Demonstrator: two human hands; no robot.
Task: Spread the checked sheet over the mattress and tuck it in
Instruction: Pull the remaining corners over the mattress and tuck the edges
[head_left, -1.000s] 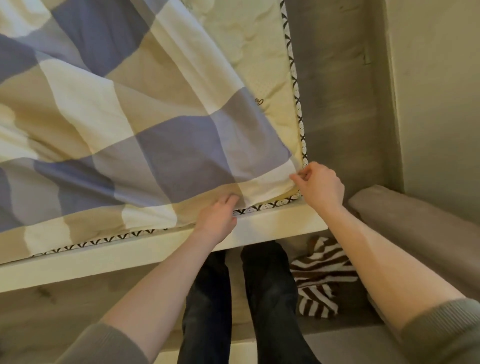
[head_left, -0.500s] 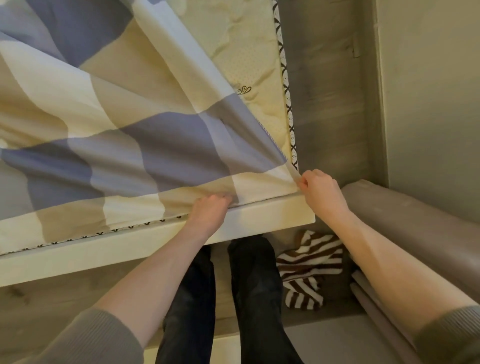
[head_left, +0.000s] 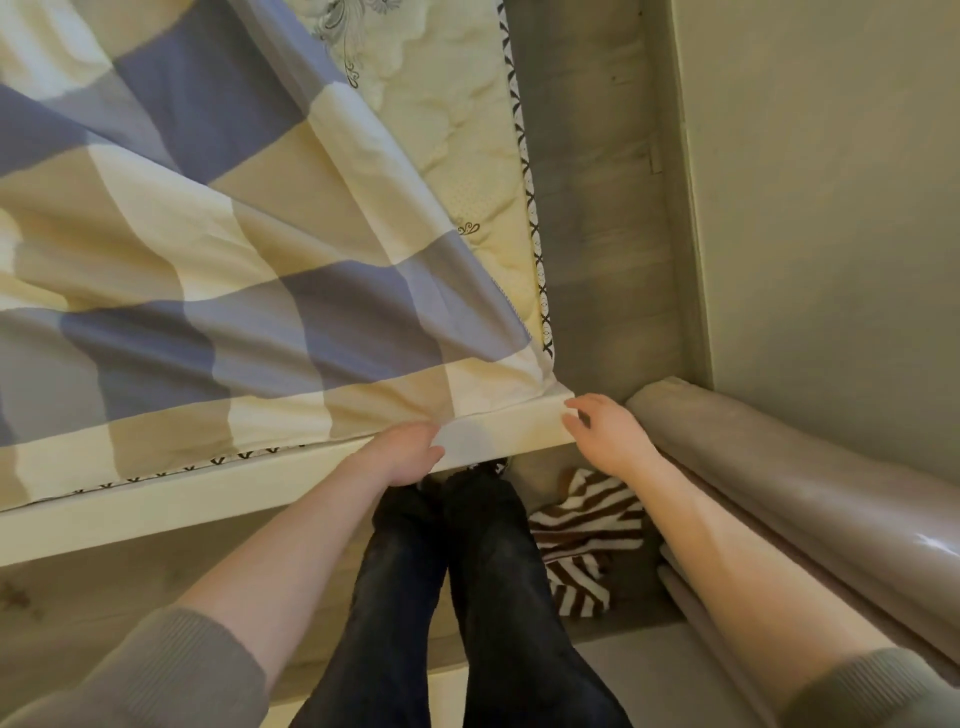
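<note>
The checked sheet (head_left: 234, 249), in blue, tan and cream squares, covers most of the cream quilted mattress (head_left: 457, 130). A bare strip of mattress shows along the right side. The sheet's near hem lies along the pale bed frame (head_left: 208, 499), and its corner sits at the mattress corner. My left hand (head_left: 400, 454) is at the near hem with its fingers curled into the fabric, fingertips hidden under the sheet. My right hand (head_left: 608, 436) hovers just off the frame corner with fingers loosely spread, holding nothing.
My dark-trousered legs (head_left: 441, 597) stand against the frame. A brown-and-white striped cloth (head_left: 582, 525) lies on the floor to their right. A long beige padded roll (head_left: 779, 467) runs along the right. A narrow wooden floor gap (head_left: 597, 208) separates bed and wall (head_left: 831, 182).
My right hand has let go of the sheet corner and drawn back off the frame corner. The sheet corner was pulled down to the mattress corner. My left hand stayed at the hem.
</note>
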